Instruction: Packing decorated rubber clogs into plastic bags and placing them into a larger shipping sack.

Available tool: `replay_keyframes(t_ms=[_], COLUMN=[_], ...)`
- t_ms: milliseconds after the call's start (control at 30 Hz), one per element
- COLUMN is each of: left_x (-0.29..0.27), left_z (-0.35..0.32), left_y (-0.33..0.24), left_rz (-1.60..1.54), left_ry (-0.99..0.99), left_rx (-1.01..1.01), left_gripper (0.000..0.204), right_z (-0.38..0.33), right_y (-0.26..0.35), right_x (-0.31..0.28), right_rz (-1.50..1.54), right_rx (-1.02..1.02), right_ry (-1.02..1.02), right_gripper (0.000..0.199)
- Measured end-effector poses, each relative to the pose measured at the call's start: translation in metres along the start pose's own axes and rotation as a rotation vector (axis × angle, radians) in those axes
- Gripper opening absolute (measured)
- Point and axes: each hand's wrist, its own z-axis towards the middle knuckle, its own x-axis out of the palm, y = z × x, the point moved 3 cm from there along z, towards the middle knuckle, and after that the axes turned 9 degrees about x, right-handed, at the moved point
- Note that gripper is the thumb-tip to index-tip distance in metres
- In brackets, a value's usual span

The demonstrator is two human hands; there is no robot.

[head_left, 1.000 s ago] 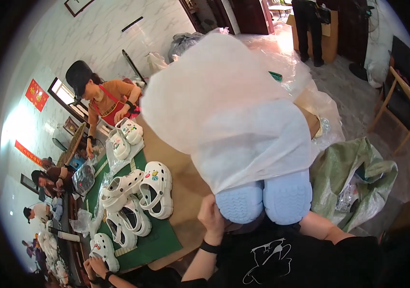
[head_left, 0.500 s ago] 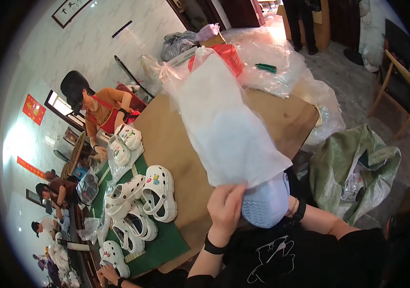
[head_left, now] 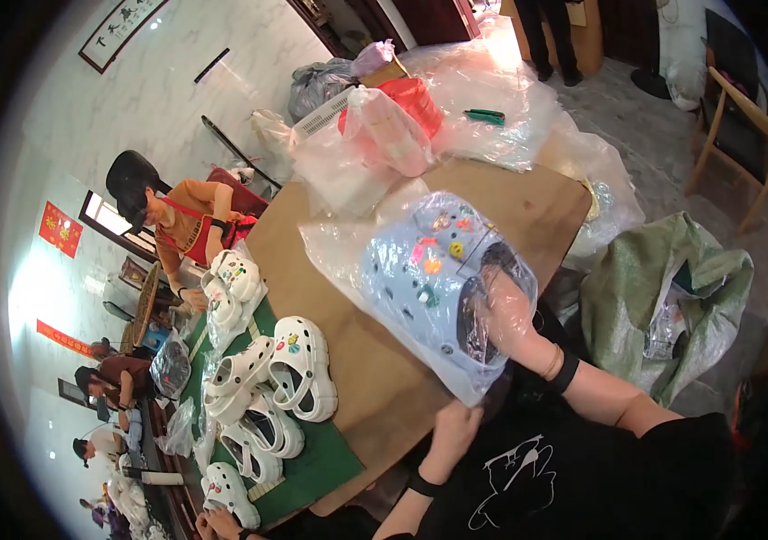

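A pair of light blue clogs (head_left: 402, 283) with colourful charms lies inside a clear plastic bag (head_left: 330, 245), held over the brown table near me. My right hand (head_left: 505, 310) reaches into the bag, its fingers in the heel opening of a clog and closed on it, partly hidden by the shoe and film. Below the clogs, my left hand (head_left: 456, 430) pinches the bag's lower edge. White clogs (head_left: 301, 364) with charms stand in a group on a green mat (head_left: 330, 445) to the left of the bag.
The brown tabletop (head_left: 528, 202) carries stacked clear bags and a red bundle (head_left: 413, 103) at its far end. A green woven sack (head_left: 613, 288) stands at the right, near a wooden chair (head_left: 735, 117). A co-worker (head_left: 190, 216) handles white clogs at the left; other people sit beyond.
The blue clogs have turned from soles showing to charms showing and sit deeper in the bag. My right hand is now inside the bag; my left hand has moved lower and to the right.
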Motion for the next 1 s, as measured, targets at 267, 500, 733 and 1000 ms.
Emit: replay_keyframes(t_ms=[267,500,733,1000], left_x=[-0.056,-0.052,-0.044,-0.056], left_z=[0.003,0.059,0.050,0.064], left_y=[-0.030,-0.055,-0.052,-0.062], left_rz=[-0.015,0.402,-0.060,0.272], left_ry=[0.111,-0.287,-0.262,-0.336], left_rx=[-0.184,0.289,0.307,0.414], left_gripper=[0.027,0.032,0.015,0.020], right_z=[-0.009,-0.011,-0.018,-0.013], right_y=[0.023,0.036,0.032,0.030], right_x=[0.046,0.035,0.049,0.067], right_rz=[-0.561,-0.453,-0.508,-0.393], right_rx=[-0.286,-0.390,-0.409,-0.567], right_ry=[0.288,0.319,0.172,-0.022], right_gripper=[0.042,0.050,0.049,0.053])
